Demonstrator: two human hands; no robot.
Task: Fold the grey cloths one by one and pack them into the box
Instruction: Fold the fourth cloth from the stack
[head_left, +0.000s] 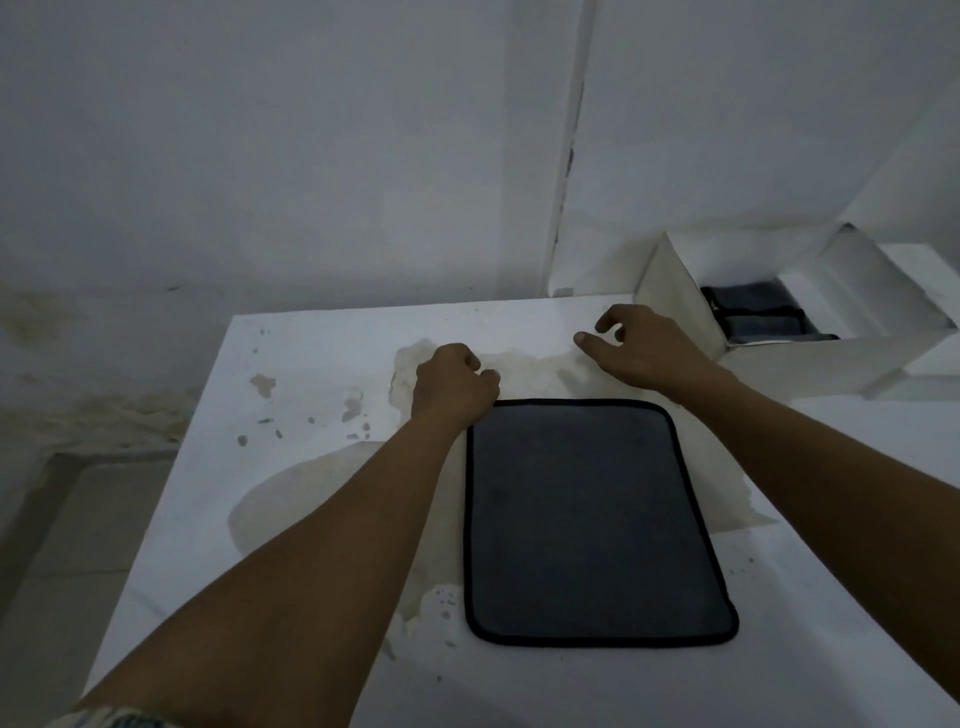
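— Where do we have the cloth (597, 519)?
— Flat on the worktop (311, 353), right of its middle, just in front of us.
— And the box (675, 291)?
— Behind the cloth and to its right, with folded cloths (758, 312) inside.
— Our hands?
— Our left hand (452, 384) is at the cloth's far left corner. Our right hand (644, 343) is beyond its far edge, between cloth and box.
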